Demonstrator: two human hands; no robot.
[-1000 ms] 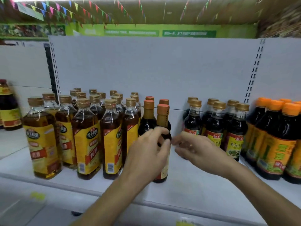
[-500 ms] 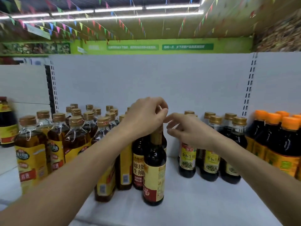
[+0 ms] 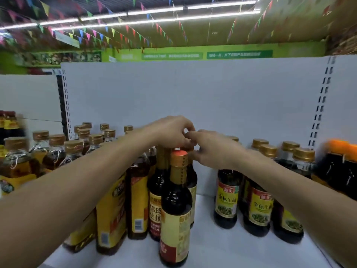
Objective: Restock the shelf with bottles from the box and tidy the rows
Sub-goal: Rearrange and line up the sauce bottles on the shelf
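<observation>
Three dark sauce bottles stand in a tight cluster at the middle of the white shelf [image 3: 212,250]. The front bottle [image 3: 175,213] has an orange-red cap and a cream label, and neither hand is on it. My left hand [image 3: 172,132] curls its fingers over the top of the left rear bottle [image 3: 157,192]. My right hand [image 3: 214,149] pinches the cap of the right rear bottle [image 3: 192,178] from the right. The fingertips of both hands almost meet above the cluster. Both rear caps are mostly hidden.
Yellow-labelled oil bottles [image 3: 112,211] with gold caps fill the shelf to the left, under my left forearm. Green-labelled soy bottles [image 3: 226,200] stand to the right, with a bare gap between them and the cluster. Orange-capped bottles [image 3: 338,171] are at far right. The white back panel [image 3: 212,97] rises behind.
One second ago both hands were low on the front bottle's body. They have since risen and reached further back to the tops of the rear bottles, and the view has moved closer.
</observation>
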